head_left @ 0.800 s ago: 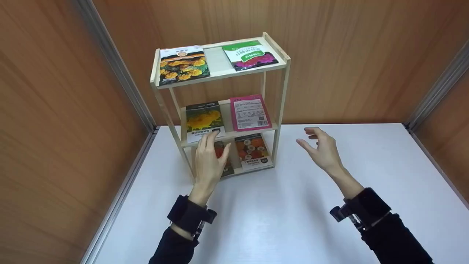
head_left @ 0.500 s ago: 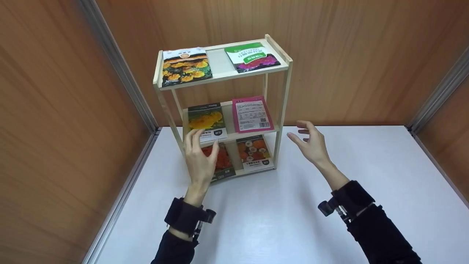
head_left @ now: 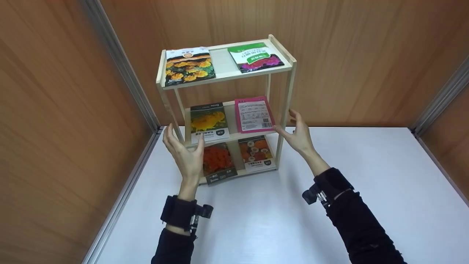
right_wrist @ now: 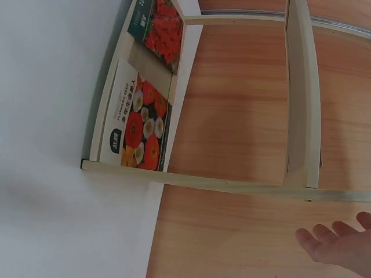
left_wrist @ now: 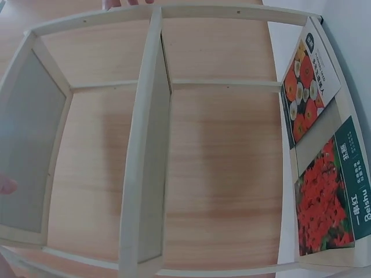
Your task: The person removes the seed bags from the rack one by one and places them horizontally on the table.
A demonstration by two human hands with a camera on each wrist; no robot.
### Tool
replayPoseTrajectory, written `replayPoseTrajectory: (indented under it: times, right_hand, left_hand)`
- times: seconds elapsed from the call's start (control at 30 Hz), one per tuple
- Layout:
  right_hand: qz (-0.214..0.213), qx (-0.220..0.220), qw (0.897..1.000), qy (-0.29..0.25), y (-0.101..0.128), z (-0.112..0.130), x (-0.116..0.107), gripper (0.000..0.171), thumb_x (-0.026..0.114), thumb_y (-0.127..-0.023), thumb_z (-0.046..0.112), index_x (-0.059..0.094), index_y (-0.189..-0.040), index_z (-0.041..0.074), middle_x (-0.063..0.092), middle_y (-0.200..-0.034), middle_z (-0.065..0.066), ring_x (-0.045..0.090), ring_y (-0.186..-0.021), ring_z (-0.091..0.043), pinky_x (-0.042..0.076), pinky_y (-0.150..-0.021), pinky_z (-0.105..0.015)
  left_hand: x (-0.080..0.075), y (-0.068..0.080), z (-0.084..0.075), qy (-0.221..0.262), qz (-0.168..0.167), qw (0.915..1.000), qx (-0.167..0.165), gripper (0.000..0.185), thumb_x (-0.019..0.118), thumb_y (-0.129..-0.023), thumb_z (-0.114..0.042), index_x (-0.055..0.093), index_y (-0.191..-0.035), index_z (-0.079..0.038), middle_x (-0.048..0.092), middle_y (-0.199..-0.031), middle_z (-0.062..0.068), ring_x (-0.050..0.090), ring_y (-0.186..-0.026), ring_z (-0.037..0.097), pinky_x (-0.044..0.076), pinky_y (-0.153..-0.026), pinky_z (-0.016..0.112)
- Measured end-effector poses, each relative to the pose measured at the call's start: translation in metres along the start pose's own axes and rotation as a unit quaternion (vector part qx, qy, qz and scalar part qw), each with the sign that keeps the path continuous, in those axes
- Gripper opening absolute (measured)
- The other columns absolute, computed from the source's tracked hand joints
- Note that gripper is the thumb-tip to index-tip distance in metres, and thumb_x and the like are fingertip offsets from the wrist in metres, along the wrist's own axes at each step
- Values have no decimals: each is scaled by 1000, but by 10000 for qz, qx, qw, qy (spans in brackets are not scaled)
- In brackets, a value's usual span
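A small wooden shelf [head_left: 225, 106] stood on the white table [head_left: 278, 220], at 12 o'clock from the person. The left hand [head_left: 185, 152] was at its 9 o'clock side, and the right hand [head_left: 298, 134] at its 3 o'clock side. Both hands had loose, spread fingers and held nothing. Flower seed packets [head_left: 209, 121] lay on all three levels.

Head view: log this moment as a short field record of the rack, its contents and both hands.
rack: wooden three-tier rack standing on white table
top tier: two seed packets
middle tier: yellow-flower packet, pink packet
bottom tier: red-flower packet, mixed-flower packet
left hand: open, at the left post
right hand: open, at the right post
grip: none yet
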State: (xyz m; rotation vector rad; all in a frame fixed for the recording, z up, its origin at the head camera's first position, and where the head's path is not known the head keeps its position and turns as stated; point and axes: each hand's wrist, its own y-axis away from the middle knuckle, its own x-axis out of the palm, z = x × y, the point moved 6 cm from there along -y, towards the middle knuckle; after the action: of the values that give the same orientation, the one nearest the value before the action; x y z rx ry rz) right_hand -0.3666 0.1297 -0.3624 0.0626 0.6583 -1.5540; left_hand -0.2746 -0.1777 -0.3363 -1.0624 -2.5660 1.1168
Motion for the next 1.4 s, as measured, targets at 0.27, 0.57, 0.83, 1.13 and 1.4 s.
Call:
replayPoseTrajectory:
  times: [0.27,0.57,0.83,1.13,1.4]
  right_hand:
    - [11,128,9990,-433,-16,2,11,73,65,-81,25,22,-136,3,32,-135,-18,36,-120,-34,35,-93,-48]
    - [-475,7,9971,-597,-18,2,15,55,60,-85,21,34,-129,-1,45,-122,-21,47,-109,-34,42,-86,-45]
    - [-1182,-402,9891,-775,-17,-5,10,30,56,-87,10,51,-111,-8,57,-102,-23,55,-91,-30,45,-80,-38]
    - [-1229,-469,9877,-845,-15,-10,8,24,54,-88,12,57,-104,-6,62,-92,-20,58,-82,-26,46,-73,-33]
    - [-1104,-452,9896,-804,-14,-11,5,28,54,-89,15,56,-108,-5,62,-95,-20,58,-86,-27,46,-78,-38]
  left_hand:
    - [8,-13,26,238,457,9952,-829,85,71,-75,-17,17,-138,1,20,-140,17,19,-129,24,20,-103,39]
    - [10,-16,38,479,635,9906,-1118,69,64,-82,-19,26,-135,2,34,-134,18,32,-123,28,28,-99,41]
    - [4,-19,40,814,444,9908,-990,46,55,-87,-9,38,-128,6,46,-122,20,44,-111,31,37,-90,43]
    - [-3,-20,42,630,312,9942,-811,30,48,-91,-7,50,-119,4,55,-107,20,56,-95,29,50,-72,41]
    - [-3,-21,42,742,342,9923,-929,29,48,-90,-4,52,-118,4,56,-107,21,55,-95,32,49,-74,42]
